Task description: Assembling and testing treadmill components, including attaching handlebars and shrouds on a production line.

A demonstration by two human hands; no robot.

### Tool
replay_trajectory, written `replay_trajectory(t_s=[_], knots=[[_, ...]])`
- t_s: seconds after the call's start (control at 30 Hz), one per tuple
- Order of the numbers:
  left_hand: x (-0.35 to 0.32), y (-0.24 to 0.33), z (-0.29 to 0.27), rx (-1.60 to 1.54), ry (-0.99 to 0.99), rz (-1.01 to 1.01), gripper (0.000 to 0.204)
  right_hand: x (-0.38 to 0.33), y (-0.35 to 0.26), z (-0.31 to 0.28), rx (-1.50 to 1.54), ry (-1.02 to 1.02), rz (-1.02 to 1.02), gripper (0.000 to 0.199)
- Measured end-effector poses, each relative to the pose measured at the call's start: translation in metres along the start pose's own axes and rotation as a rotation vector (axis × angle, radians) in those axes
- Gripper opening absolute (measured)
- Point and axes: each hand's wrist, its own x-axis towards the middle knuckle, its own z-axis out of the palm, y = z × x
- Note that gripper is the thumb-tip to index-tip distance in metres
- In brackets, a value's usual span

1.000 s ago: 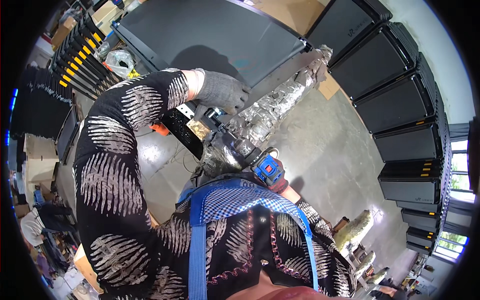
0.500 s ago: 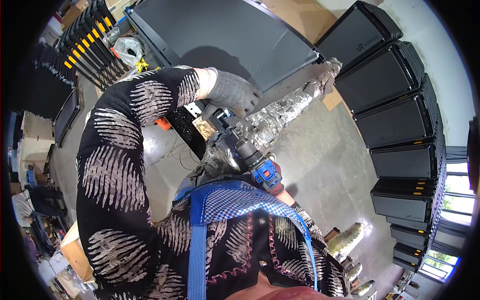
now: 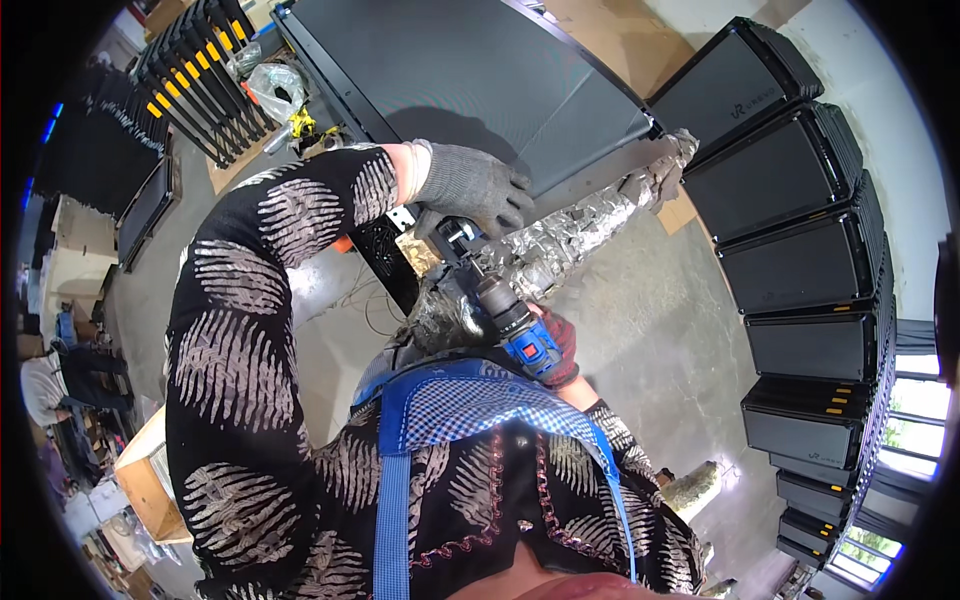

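Power drill [image 3: 525,335], one, sits just beyond one checkered apron [image 3: 470,402], its long axis slanting, chuck toward upper left; one red-gloved right hand [image 3: 562,350] wraps its handle; one gray-gloved left hand [image 3: 478,187] bends its fingers beside one foil-wrapped beam [image 3: 585,227], whether pinching anything I cannot tell

My head-worn fisheye looks steeply down, from close above, on my left hand [image 3: 476,186] and right hand [image 3: 563,352].
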Motion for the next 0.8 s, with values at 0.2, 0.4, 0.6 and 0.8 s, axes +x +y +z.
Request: replay_trajectory(t_s=[0.2,0.4,0.6,0.8], knots=[[-0.015,0.023,0.000,0.069,0.014,-0.359,0.101,0.015,0.027,-0.040,-0.103,0.204,-0.461,0.052],[0.011,0.083,0.024,-0.235,0.404,-0.744,0.103,0.008,0.102,-0.050,-0.053,0.354,-0.142,0.043],[0.069,0.109,0.015,-0.195,0.671,-1.429,0.072,0.072,0.173,-0.117,0.709,0.556,0.141,0.040],[0.096,0.107,0.033,-0.096,0.728,-1.711,0.059,0.113,0.221,-0.155,0.950,0.592,0.243,0.040]])
